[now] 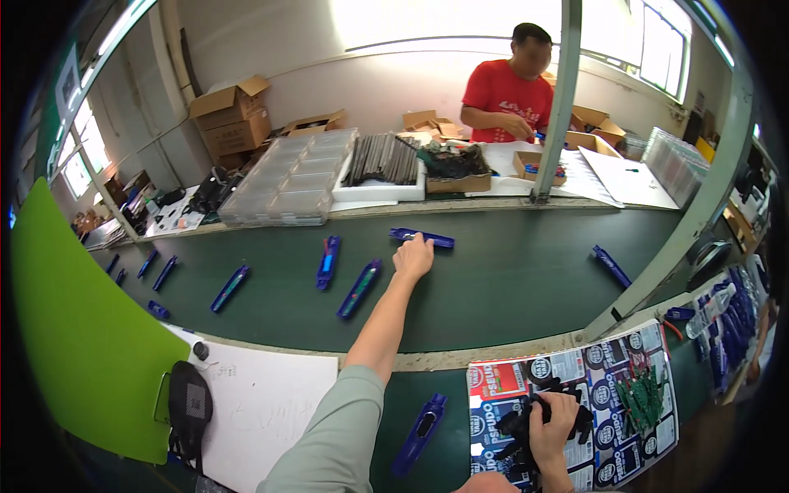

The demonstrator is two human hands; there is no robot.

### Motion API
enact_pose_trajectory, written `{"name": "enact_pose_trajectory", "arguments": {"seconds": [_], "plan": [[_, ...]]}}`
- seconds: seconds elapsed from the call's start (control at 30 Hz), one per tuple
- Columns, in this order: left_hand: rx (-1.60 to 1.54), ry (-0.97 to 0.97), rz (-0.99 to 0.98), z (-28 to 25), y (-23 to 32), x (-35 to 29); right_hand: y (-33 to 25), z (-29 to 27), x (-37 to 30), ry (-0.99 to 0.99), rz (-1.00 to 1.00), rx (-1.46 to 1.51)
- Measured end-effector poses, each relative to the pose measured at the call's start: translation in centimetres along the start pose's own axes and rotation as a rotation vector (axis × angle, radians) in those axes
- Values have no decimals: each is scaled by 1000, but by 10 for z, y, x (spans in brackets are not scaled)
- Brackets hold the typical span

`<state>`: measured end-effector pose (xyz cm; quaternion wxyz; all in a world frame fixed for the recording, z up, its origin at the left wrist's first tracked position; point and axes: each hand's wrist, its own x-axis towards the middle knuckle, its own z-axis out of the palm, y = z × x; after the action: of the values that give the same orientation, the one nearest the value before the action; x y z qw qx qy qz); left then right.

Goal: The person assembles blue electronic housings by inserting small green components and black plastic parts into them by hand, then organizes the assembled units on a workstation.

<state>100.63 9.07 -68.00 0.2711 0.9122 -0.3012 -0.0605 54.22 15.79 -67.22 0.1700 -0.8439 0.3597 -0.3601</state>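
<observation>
My left hand (412, 256) reaches far out over the dark green conveyor belt (509, 279) and touches a blue handle-shaped part (422, 237) lying across the belt. Whether the fingers grip it or only rest on it is unclear. My right hand (552, 419) is low at the near edge, closed on a bunch of small black parts (518, 429) over a printed cardboard sheet (592, 386). Another blue part (420, 432) lies on the near bench between my arms. Several more blue parts, such as one (359, 288) left of my hand, lie spread along the belt.
A person in a red shirt (507, 92) works across the belt among cardboard boxes (233, 115), clear plastic trays (292, 177) and a white tray of dark strips (380, 161). A metal post (557, 107) rises behind the belt. A green panel (74, 329) and white board (263, 403) sit at my left.
</observation>
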Motion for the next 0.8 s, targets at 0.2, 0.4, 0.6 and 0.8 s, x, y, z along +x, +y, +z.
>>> {"name": "enact_pose_trajectory", "arguments": {"seconds": [0.2, 0.4, 0.6, 0.8], "plan": [[-4, 150, 132, 32, -8, 8, -4, -2, 7, 5, -14, 12], [-247, 89, 484, 26, -7, -44, 2, -10, 18, 120, 27, 220], [-853, -210, 404, -9, 3, -186, 9, -20, 7, 120, 231, 507], [-969, -442, 361, -63, 4, -326, 4, -23, 1, 56, 414, 932]]}}
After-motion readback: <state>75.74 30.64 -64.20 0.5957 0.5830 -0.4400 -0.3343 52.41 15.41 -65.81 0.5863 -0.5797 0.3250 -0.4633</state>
